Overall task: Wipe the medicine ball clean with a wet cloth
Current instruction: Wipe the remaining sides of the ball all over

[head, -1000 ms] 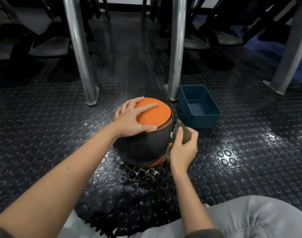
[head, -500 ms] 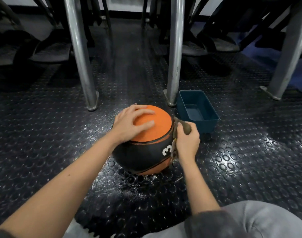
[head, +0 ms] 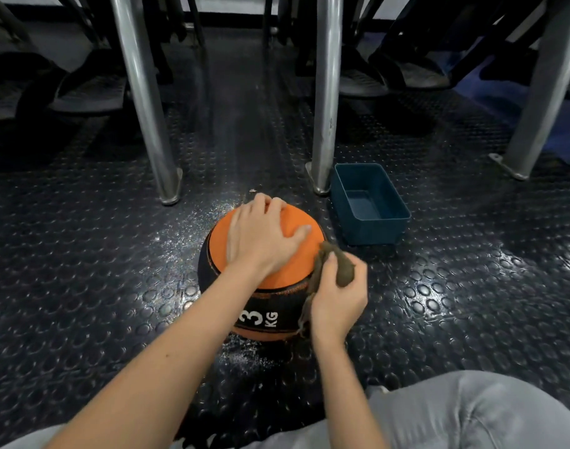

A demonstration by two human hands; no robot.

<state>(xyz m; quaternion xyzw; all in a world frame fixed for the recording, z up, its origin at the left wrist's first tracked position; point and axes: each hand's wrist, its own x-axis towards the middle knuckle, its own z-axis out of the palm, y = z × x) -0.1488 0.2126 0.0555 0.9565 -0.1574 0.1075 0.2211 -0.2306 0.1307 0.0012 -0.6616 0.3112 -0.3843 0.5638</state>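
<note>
"where's the medicine ball [head: 286,273] sitting?"

"on the studded rubber floor [head: 115,286], close in front of the person, its '3 kg' mark facing them. a blue tub [head: 371,234] stands just beyond it to the right, beside a metal leg [head: 322,92]."

"and the hands?"

"left hand [head: 264,234] lies flat on the orange top, fingers spread. right hand [head: 338,303] has its fingers curled round a brown cloth [head: 343,270], held against the ball's right side. one end bunches above the thumb, a tail hangs down."

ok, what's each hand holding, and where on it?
Right hand grips the cloth by its bunched middle, against the side of the medicine ball. Left hand holds nothing; it presses flat on the ball's top.
</note>
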